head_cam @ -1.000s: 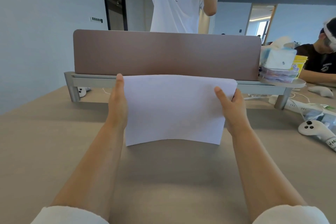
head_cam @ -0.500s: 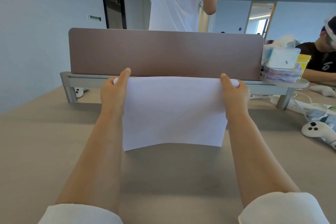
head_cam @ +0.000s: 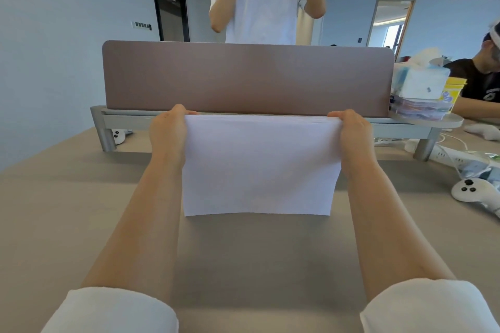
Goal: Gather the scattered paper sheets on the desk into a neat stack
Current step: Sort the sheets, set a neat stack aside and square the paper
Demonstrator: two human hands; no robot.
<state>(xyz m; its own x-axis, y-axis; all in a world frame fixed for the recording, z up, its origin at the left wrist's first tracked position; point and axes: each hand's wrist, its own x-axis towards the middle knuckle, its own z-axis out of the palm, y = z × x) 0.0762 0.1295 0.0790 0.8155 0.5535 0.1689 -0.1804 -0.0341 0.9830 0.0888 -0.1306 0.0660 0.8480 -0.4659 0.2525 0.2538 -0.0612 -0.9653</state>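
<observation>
A stack of white paper sheets (head_cam: 259, 167) stands on edge over the middle of the beige desk (head_cam: 67, 211), its lower edge near or on the desk surface. My left hand (head_cam: 167, 135) grips the stack's upper left corner and my right hand (head_cam: 351, 135) grips its upper right corner. The sheets' top edges show as thin lines lying close together between my hands. I see no loose sheets elsewhere on the desk.
A brown divider panel (head_cam: 247, 78) on a grey shelf crosses the desk right behind the paper. Tissue packs and a yellow tub (head_cam: 424, 89) sit on the shelf's right end. A white controller (head_cam: 470, 189) and a power strip (head_cam: 446, 155) lie right. One person stands behind the divider, another sits far right.
My hands slid from the paper's sides up to its top corners, and the stack now hangs more upright with its top edge pulled straight.
</observation>
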